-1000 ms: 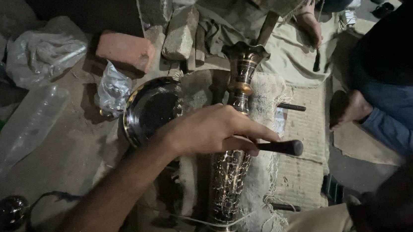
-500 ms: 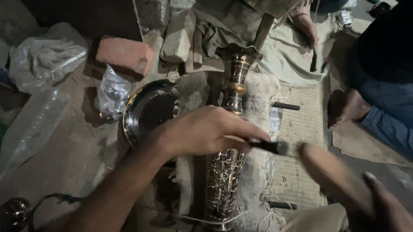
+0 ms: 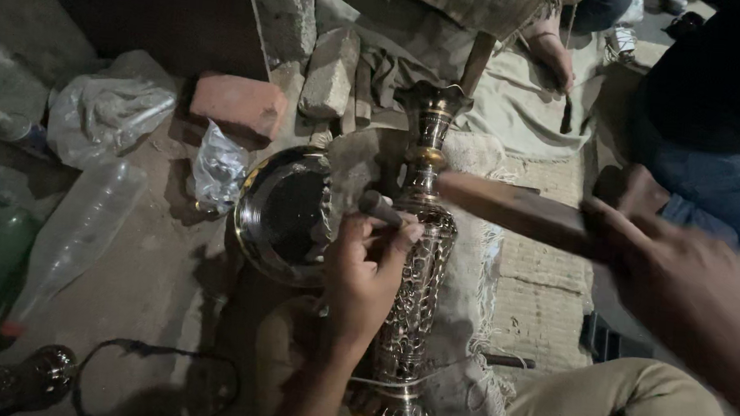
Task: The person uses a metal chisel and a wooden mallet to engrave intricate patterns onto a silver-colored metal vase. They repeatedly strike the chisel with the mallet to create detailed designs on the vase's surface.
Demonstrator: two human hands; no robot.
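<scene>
An ornate engraved brass vase (image 3: 414, 265) lies on pale cloth between my legs, its fluted mouth pointing away from me. My left hand (image 3: 366, 275) rests against the vase's body and is shut on a short dark metal punch (image 3: 381, 207), whose tip touches the vase near its shoulder. My right hand (image 3: 693, 294), blurred, is shut on a wooden mallet (image 3: 521, 214) held level, its head just right of the vase's neck.
A round dark metal plate (image 3: 285, 214) leans left of the vase. Bricks (image 3: 236, 103), crumpled plastic bags (image 3: 106, 109) and a clear plastic bottle (image 3: 73, 236) lie on the dirt floor at left. Another person's feet and jeans (image 3: 728, 190) are at upper right.
My left hand turned the punch from lying across the vase to standing on it. My right hand came in from the right with the mallet, toward the vase.
</scene>
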